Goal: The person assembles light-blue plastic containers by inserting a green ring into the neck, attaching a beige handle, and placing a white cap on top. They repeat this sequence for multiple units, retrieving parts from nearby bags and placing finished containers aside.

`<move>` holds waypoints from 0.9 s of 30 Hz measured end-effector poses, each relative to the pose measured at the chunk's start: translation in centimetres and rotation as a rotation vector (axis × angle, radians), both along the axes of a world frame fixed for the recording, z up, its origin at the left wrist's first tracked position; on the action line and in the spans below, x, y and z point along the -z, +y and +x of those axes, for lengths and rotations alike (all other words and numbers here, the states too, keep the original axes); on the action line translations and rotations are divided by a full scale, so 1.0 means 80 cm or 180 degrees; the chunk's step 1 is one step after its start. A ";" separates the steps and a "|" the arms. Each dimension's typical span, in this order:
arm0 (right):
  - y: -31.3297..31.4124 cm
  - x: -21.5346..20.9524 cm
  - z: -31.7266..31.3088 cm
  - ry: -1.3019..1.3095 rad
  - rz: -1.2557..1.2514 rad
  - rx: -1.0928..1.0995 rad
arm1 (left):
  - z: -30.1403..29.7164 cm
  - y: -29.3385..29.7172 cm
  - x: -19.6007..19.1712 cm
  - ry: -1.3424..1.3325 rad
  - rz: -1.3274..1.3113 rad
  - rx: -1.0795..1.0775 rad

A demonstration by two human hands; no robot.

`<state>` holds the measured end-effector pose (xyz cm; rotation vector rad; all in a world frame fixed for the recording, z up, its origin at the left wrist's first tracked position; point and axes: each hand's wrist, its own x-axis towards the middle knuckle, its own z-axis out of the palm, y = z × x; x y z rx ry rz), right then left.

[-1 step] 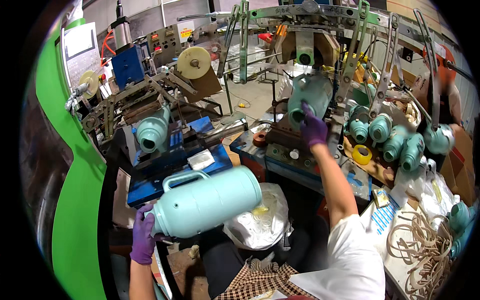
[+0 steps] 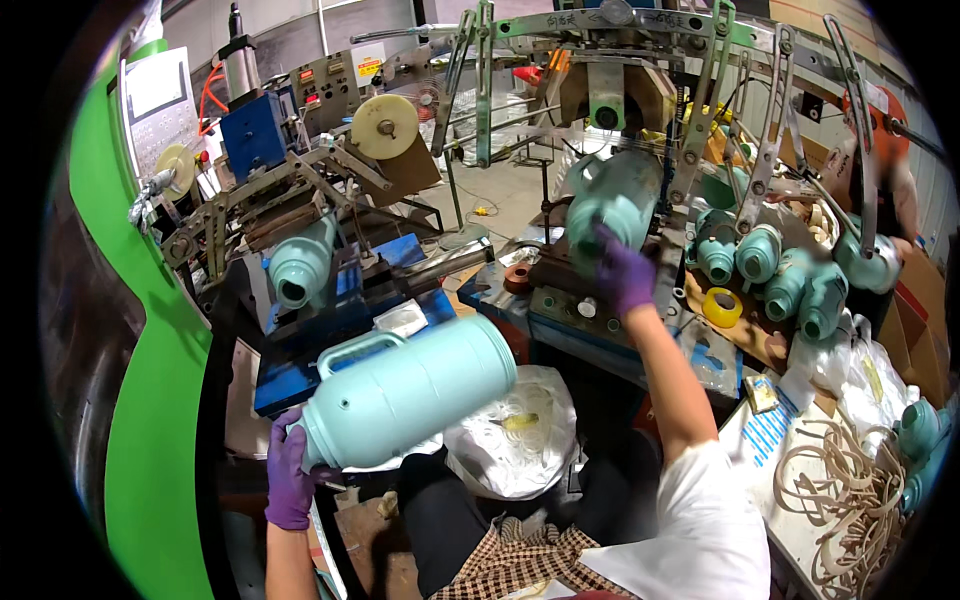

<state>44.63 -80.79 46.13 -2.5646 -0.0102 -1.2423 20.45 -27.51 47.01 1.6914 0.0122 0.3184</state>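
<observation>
At the lower left, my left hand (image 2: 289,470) is closed round the narrow neck of a pale turquoise thermos flask casing (image 2: 410,392), which lies tilted in the air, its handle upward and its wide base to the right. My right hand (image 2: 627,272) reaches forward to the mouth of a second turquoise flask casing (image 2: 628,190), lying in the machine (image 2: 607,90) with its neck toward me. The fingers look closed on that neck, though motion blurs them and partly hides the grip. Both hands wear purple gloves.
Another flask casing (image 2: 298,268) sits in the left machine. Several casings (image 2: 790,285) stand at the right beside yellow tape (image 2: 722,307). A white bag-lined bin (image 2: 515,440) stands before my knees. Beige straps (image 2: 840,500) pile up at the lower right. Another person (image 2: 895,170) is at far right.
The casing in my left hand has shifted slightly left and its base has risen a little. My right hand and the casing in the machine have moved slightly; the neck is now blurred.
</observation>
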 end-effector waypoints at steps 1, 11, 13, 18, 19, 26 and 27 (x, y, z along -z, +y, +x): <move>0.059 0.006 -0.063 -0.0530 -0.0211 -0.0489 | -0.008 0.014 0.008 -0.0131 0.0023 -0.0285; -0.014 0.047 -0.456 0.0520 0.4348 -0.1308 | 0.224 -0.249 0.018 -0.0767 -0.1121 0.0878; -0.020 0.063 -0.466 0.0649 0.2909 -0.1691 | 0.281 -0.346 0.044 -0.1674 -0.0210 0.0515; -0.008 0.092 -0.476 0.1543 0.3438 -0.2263 | 0.395 -0.554 0.026 -0.2362 0.0467 0.0095; -0.001 0.099 -0.475 0.1860 0.4302 -0.2102 | 0.425 -0.560 0.014 -0.2265 0.0516 0.0275; 0.017 0.111 -0.461 0.2336 0.4677 -0.2014 | 0.475 -0.605 0.034 -0.2338 0.0971 0.0149; 0.020 0.108 -0.454 0.2292 0.4515 -0.2141 | 0.478 -0.603 0.032 -0.2374 0.0952 0.0273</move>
